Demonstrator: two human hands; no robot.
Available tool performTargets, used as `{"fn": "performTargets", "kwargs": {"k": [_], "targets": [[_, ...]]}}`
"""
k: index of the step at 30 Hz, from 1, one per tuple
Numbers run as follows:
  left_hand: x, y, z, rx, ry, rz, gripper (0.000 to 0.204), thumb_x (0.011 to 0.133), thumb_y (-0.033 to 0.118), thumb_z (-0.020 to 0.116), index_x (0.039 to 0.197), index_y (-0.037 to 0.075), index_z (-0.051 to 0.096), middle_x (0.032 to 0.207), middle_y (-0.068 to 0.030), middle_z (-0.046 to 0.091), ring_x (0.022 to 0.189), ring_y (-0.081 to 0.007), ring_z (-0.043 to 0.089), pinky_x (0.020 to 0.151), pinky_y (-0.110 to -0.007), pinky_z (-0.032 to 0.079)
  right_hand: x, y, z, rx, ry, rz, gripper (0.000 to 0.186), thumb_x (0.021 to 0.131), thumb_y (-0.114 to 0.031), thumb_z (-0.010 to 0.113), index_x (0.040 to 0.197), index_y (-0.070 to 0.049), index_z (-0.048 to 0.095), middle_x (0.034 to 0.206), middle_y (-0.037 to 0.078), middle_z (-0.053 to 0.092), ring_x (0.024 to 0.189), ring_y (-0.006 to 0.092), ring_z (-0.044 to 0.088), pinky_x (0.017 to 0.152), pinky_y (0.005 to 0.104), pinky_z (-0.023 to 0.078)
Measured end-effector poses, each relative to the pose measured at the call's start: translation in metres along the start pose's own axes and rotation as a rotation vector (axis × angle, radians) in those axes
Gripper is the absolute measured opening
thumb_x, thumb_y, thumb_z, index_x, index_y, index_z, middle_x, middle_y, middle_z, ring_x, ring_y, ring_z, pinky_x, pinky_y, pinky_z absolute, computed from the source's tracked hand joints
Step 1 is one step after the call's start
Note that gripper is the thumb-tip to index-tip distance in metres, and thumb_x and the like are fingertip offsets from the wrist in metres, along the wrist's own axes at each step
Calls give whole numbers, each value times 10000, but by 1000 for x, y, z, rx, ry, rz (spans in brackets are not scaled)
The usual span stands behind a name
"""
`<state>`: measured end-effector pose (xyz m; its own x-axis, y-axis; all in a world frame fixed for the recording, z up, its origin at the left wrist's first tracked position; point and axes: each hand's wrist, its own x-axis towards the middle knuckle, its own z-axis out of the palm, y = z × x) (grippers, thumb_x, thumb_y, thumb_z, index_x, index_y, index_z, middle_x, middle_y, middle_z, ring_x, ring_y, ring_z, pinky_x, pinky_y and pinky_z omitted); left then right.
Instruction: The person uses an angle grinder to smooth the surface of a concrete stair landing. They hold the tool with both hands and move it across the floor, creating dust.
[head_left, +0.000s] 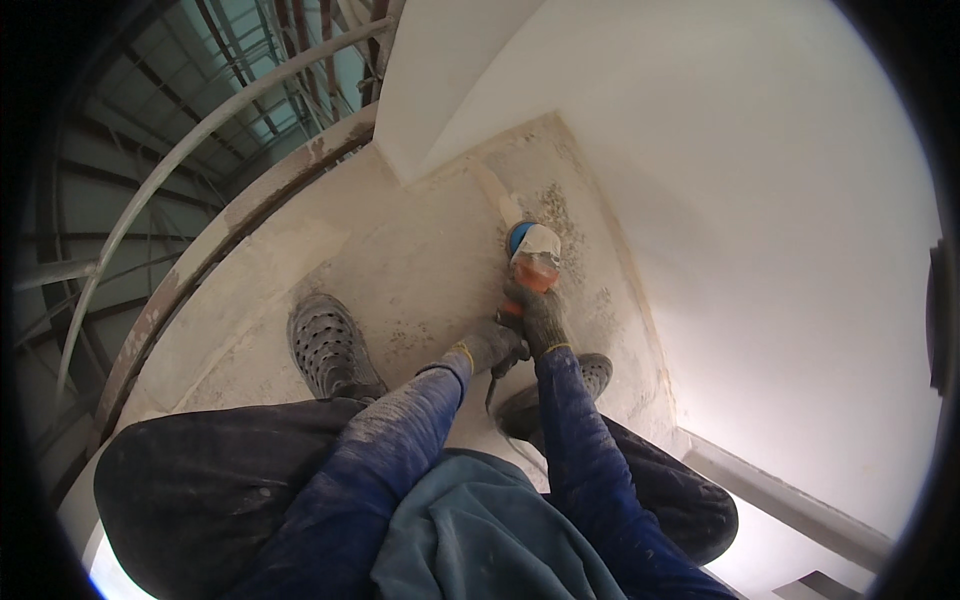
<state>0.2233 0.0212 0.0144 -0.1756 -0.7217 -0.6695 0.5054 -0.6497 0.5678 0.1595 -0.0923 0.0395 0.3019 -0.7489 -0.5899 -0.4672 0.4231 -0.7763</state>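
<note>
Both my hands, in dusty grey gloves with yellow cuff edges, grip one handheld power sander (536,262), which looks like an angle grinder. Its orange body is coated with pale dust, and a blue disc shows at the head's left edge. My left hand (490,347) is wrapped round the rear of the dark handle. Farther forward, my right hand (538,318) closes round the body just behind the head. The disc is at the dusty floor (400,250); whether it touches is hidden. A dark cord (490,398) runs back from the handle toward me.
A smooth white wall (740,200) rises on the right, with another white panel (450,70) ahead. On the left, a curved metal rail (190,140) and a raised floor edge (210,235) border an open drop. Rough speckled patches (556,207) mark the floor. My perforated shoes (325,340) stand either side.
</note>
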Motion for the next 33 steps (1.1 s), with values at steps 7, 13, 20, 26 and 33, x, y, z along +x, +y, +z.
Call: {"fn": "performTargets", "kwargs": {"k": [7,13,20,26,33], "targets": [[-10,-6,10,-60,-25,19,135,836,173,780,841,44,737,657,-87,676,506,-206,626,462,-368,493,-22,-8,-10,-1,52,121,415,818,-185,836,1174,-21,699,954,99,710,775,240,716,683,388,591],[-11,-17,11,-37,0,-40,152,840,192,779,859,46,741,681,-91,690,527,-201,638,491,-364,511,-28,-1,-6,64,48,161,385,781,-142,847,1118,-39,692,895,85,692,694,237,704,596,372,600],[-19,6,13,-65,-8,11,178,864,225,755,870,47,744,704,-102,708,557,-211,668,519,-358,530,-17,-18,-6,-26,-54,103,395,798,-165,851,1127,-22,685,922,94,692,724,233,706,632,389,601],[-53,76,48,186,51,368,180,831,209,768,789,39,729,684,-97,695,546,-211,661,517,-369,523,-32,-90,-55,53,-33,73,397,871,-243,826,1158,-20,668,932,91,696,741,237,710,665,369,606],[-118,126,101,-24,-45,356,147,738,108,816,767,30,695,643,-94,648,481,-203,593,476,-361,479,-97,-182,-87,-67,-173,-53,365,896,-228,818,1154,-33,649,938,90,703,768,241,721,681,371,625]]}}
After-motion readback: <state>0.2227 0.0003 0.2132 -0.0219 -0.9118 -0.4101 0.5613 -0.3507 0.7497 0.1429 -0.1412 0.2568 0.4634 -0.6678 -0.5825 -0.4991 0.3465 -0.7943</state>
